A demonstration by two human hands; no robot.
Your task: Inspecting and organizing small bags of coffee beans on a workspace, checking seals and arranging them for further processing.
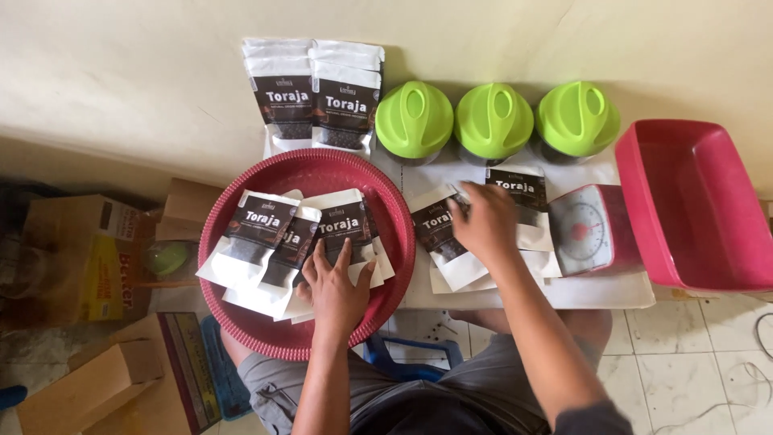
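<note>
Low centre: left hand (336,292), fingers spread flat on white pouches (278,242) in round red tray (241,322); right of it, right hand (485,225), fingers loosely curled on table pouches (451,242) below green-lidded jars (493,121).

We see a cream wall (121,80) on the far side, pale floor tiles (692,354) near right, cardboard boxes (88,387) left.

A low white table (596,294) stands against the far wall. On it lie a round red tray (241,322) at the left, loose white pouches (439,234) in the middle, three green-lidded jars (494,121) at the far edge, and a red kitchen scale (592,229) at the right.
</note>
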